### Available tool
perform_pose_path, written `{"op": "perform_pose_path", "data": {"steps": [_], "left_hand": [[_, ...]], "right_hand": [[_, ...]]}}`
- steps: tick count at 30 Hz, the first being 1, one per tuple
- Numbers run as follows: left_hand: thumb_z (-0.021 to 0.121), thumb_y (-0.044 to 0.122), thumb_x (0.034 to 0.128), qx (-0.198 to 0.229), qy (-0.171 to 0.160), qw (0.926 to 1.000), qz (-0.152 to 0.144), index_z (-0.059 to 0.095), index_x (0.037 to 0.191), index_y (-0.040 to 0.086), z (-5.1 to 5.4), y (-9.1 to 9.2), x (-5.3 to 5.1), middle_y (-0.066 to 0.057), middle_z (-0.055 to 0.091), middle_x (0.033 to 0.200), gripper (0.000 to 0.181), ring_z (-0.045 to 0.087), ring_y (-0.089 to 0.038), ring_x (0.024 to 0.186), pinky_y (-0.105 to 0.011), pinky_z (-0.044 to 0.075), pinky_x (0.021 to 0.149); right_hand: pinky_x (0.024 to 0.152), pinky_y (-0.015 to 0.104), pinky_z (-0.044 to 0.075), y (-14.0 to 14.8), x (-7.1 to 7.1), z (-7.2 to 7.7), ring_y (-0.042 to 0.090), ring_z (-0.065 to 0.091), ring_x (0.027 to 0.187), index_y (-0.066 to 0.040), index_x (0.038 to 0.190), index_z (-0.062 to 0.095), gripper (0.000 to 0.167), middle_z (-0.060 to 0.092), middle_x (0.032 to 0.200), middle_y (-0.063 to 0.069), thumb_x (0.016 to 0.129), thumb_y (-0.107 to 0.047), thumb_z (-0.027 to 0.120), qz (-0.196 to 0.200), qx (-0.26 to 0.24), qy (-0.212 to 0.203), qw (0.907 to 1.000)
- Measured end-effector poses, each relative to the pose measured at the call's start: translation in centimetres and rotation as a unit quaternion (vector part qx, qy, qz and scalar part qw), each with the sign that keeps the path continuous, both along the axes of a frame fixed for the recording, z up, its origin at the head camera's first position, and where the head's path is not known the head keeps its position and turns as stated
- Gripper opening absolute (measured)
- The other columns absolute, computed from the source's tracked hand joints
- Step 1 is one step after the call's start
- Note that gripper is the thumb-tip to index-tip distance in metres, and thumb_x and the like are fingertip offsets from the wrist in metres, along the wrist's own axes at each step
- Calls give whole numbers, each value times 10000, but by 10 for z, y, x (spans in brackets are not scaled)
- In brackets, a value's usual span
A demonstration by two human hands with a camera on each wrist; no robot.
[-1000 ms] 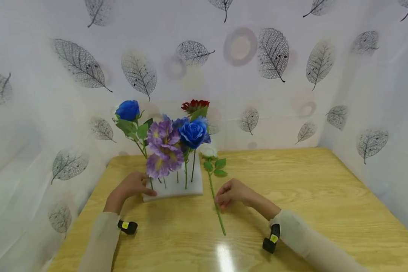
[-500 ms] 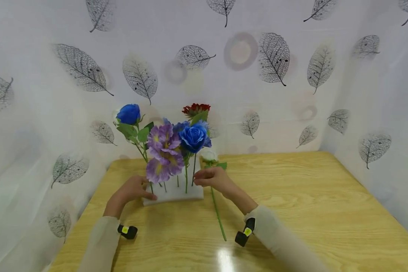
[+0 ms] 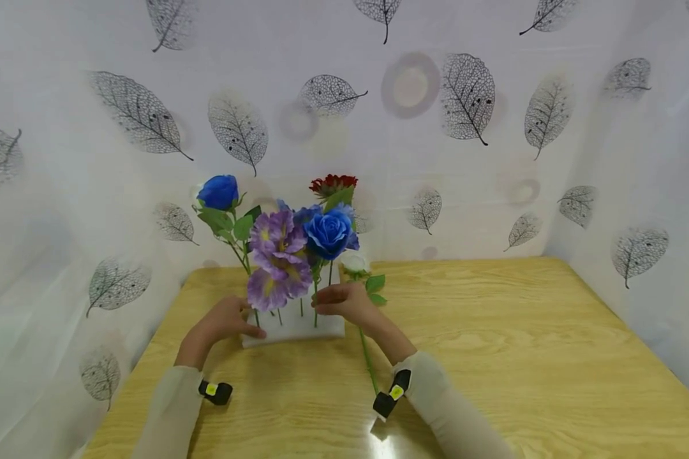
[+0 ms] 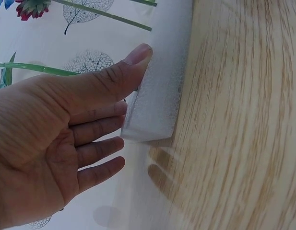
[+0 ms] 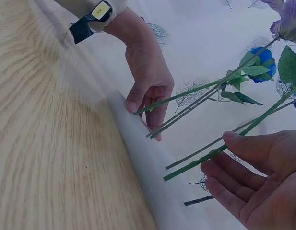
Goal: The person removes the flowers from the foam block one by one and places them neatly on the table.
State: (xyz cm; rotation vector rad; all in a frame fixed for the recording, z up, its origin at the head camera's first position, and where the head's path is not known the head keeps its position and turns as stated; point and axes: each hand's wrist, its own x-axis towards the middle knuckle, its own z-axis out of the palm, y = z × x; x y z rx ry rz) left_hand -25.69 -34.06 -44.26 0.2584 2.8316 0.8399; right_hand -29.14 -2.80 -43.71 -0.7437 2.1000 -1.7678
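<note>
A white foam block holds several upright artificial flowers. My left hand grips its left end; in the left wrist view the thumb of this hand lies on the foam, other fingers at its end. My right hand is at the lower green stem of the front blue rose. The right wrist view shows this hand with thumb and fingers around the green stem, just above the foam. Left of that rose is a purple flower.
A white rose lies on the wooden table right of the block, its stem partly behind my right arm. Another blue rose and a red flower stand in the arrangement. A leaf-patterned curtain surrounds the table.
My right hand has left the white rose's stem and moved left to the front blue rose's stem. The white rose stays on the table, and my left hand stays at the block.
</note>
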Motion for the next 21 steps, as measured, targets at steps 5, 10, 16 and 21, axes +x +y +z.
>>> {"op": "perform_pose_path", "data": {"steps": [5,10,16,21], "left_hand": [[924,386,717,74,79,9999,18,606,1333,-91,0,-1,0,-320,580,1391,841,539,-530,1275,-621,479,1037],[922,376,722,137,106,9998,-15,605,1349,-68,-1,0,0,-304,577,1405,831,528,-526,1294,-623,466,1054],[920,384,727,131,45,9999,23,582,1352,-104,1,0,1,-322,587,1380,862,554,-521,1260,-607,502,1012],[924,392,719,65,31,10000,53,617,1319,-87,-1,0,0,-293,645,1305,826,616,-469,1178,-569,541,950]], "right_hand": [[949,352,585,-4,0,-4,179,731,1007,29,1175,719,272,762,1128,173,933,-95,734,2,19,-29,10000],[932,346,590,-6,2,-7,144,732,967,21,1134,740,233,774,1088,152,929,-89,737,-127,-15,-59,9999],[913,341,595,-9,3,-9,143,736,941,19,1102,755,212,777,1074,161,922,-90,744,-277,-50,89,9996],[914,345,595,-11,5,-10,192,740,962,36,1103,755,221,770,1090,187,920,-87,745,-402,-87,101,9991]]}}
